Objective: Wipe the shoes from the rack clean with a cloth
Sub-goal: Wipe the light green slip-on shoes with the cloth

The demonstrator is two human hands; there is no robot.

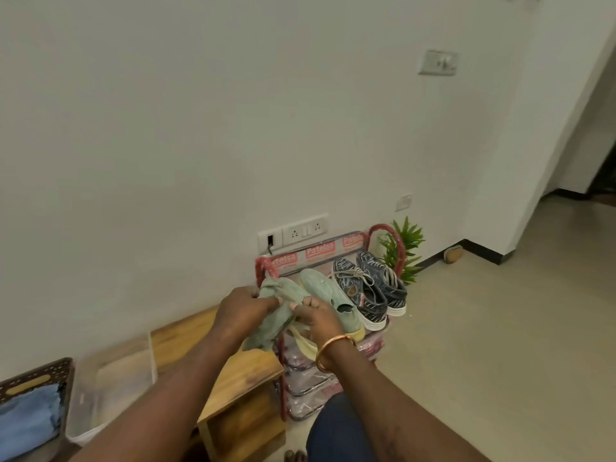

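My left hand [245,306] grips a pale green shoe [278,295] just above the left end of the red shoe rack [266,265]. My right hand [318,316], a gold bangle on its wrist, has curled fingers against the same shoe. It holds a yellow cloth [301,343] that hangs down below the palm. The matching green shoe [328,300] lies on the rack's top shelf. Beside it stands a pair of dark patterned sneakers [370,288] with white laces.
A wooden bench [233,371] stands left of the rack, with a clear plastic tub [113,378] and a dark basket of blue cloth [33,411] further left. A green plant [405,248] sits behind the rack. Open floor lies to the right.
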